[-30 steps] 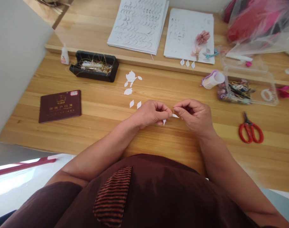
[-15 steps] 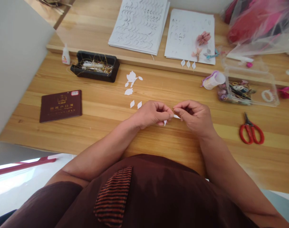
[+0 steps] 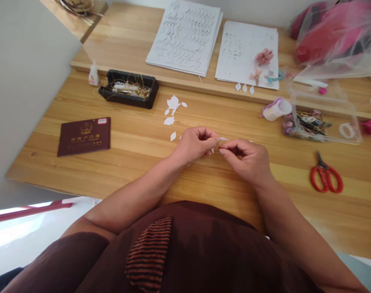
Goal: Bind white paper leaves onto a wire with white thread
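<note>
My left hand is closed in a pinch over the middle of the desk. A small white paper leaf shows its tip below the fingers. Fingertips nearly touching it, my right hand also pinches, closed on something too small to make out. A sliver of white paper shows just above the right fingertips. Most of what lies between the fingers is hidden. Left of my left hand lies a loose white leaf cutout, with a cluster of white cutouts farther back.
Red-handled scissors lie at right. Behind them are a clear plastic box and a white cup. At left are a maroon booklet, a black case and a small bottle. Paper sheets lie on the raised ledge.
The view has shifted slightly, so the desk items appear lower and to the right. The white piece between my hands now shows above the right fingertips instead of below them.
</note>
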